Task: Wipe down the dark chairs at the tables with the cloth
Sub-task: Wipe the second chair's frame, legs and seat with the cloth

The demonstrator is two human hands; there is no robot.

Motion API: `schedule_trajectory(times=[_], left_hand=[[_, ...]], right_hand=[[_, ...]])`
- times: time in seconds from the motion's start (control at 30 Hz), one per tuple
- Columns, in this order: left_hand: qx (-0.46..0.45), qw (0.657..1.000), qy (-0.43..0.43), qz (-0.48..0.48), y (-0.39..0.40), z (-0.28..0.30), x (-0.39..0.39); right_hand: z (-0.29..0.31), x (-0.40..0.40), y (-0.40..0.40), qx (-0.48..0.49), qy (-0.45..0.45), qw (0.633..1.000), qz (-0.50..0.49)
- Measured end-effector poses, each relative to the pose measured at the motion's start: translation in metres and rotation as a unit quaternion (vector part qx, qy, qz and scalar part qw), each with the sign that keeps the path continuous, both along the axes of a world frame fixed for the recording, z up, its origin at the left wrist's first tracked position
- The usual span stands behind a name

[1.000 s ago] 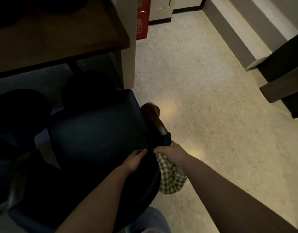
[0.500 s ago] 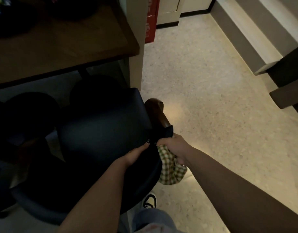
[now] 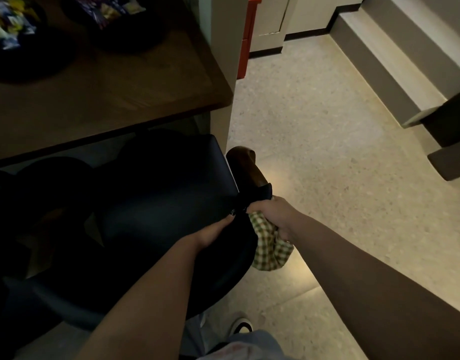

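A dark upholstered chair point(image 3: 156, 203) with a brown wooden armrest point(image 3: 247, 167) stands pushed under a wooden table point(image 3: 106, 94). My right hand point(image 3: 273, 214) grips a green-and-white checked cloth point(image 3: 269, 249) against the back end of the armrest, and most of the cloth hangs below my fist. My left hand point(image 3: 213, 233) rests on the top edge of the chair's backrest, just left of the right hand, fingers laid along the dark padding.
Two dark bowls of wrapped snacks point(image 3: 13, 27) sit on the table. A pale pillar point(image 3: 221, 63) rises beside the table corner, with a red box point(image 3: 245, 37) behind it. Steps point(image 3: 395, 55) rise at the right. My shoe point(image 3: 241, 326) is on the speckled floor.
The view has tilted up, showing more of the tabletop. Both hands stay at the chair's back corner, with the right hand and cloth nudged slightly along the armrest end.
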State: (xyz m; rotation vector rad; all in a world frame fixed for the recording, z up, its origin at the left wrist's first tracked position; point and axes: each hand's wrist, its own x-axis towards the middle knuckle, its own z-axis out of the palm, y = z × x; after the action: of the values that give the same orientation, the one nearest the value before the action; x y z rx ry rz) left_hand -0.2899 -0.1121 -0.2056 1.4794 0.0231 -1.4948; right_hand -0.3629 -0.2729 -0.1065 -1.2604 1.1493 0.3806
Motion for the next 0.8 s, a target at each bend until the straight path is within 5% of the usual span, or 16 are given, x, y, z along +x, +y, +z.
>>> schedule_trajectory(times=[0.27,0.37,0.5,0.6,0.8], left_hand=[[0.041,0.999,0.004,-0.015,0.016,-0.003,0.003],[0.089,0.991,-0.087,-0.045,0.015,0.017,0.004],[0.087,0.983,-0.150,0.053,0.007,0.065,0.002],[0.045,0.976,-0.179,0.112,0.006,0.120,-0.009],[-0.098,0.965,-0.157,0.188,0.032,0.234,-0.062]], right_hand=[[-0.002,-0.001,0.010,-0.030,0.005,0.999,0.018],[0.005,0.000,0.008,-0.131,0.039,0.983,0.126],[0.038,-0.001,0.000,-0.270,0.047,0.935,0.227],[0.071,-0.006,-0.005,-0.300,-0.016,0.940,0.163],[0.143,-0.023,0.020,-0.141,-0.161,0.975,-0.060]])
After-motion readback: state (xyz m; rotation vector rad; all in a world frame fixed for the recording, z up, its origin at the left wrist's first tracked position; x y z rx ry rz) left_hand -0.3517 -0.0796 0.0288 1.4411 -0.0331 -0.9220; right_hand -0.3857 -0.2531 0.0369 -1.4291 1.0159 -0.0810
